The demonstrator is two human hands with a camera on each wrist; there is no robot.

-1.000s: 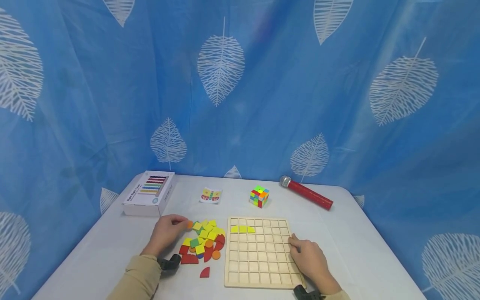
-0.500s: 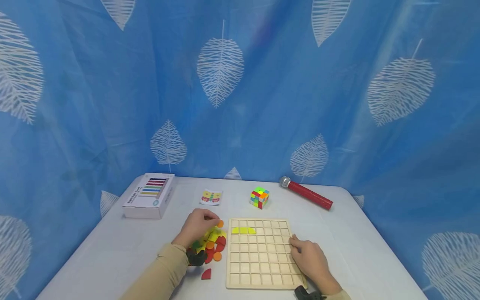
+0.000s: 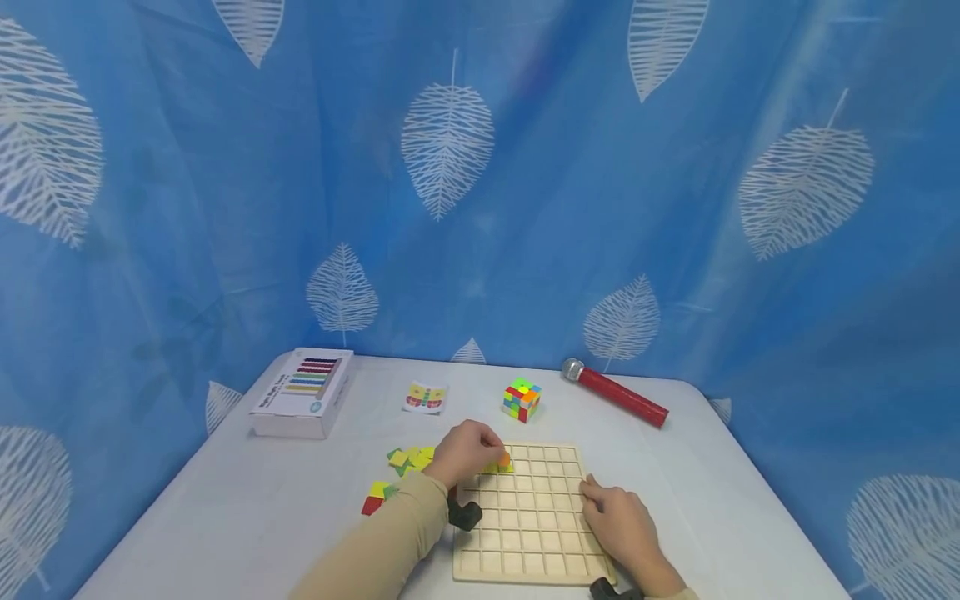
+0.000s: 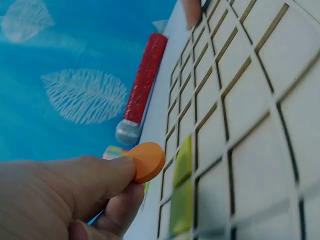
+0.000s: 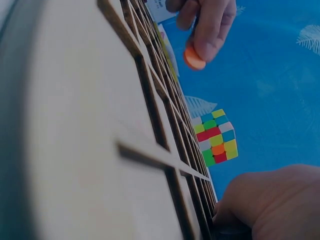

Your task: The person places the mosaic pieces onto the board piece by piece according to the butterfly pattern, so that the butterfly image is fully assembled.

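Observation:
My left hand (image 3: 467, 452) pinches an orange disc (image 4: 148, 162) between thumb and fingertips. It holds the disc just above the top rows of a wooden grid board (image 3: 525, 533), close to yellow pieces (image 4: 181, 207) lying in the cells. In the head view the hand partly covers these pieces. My right hand (image 3: 621, 521) grips the board's right edge; some of its fingers are hidden. Left of the board lies a pile of loose pieces (image 3: 412, 458), yellow, green and red, partly hidden behind my left hand and sleeve.
Behind the board stands a puzzle cube (image 3: 521, 402). A small card with a butterfly pattern (image 3: 425, 398) lies left of it. A white box (image 3: 303, 396) sits at the back left, and a red microphone (image 3: 622, 397) at the back right. A blue curtain (image 3: 525, 208) closes off the back.
My left hand has carried the orange disc rightward from the pile's left side, across the pieces, to above the board's upper rows. My right hand has stayed at the board's edge.

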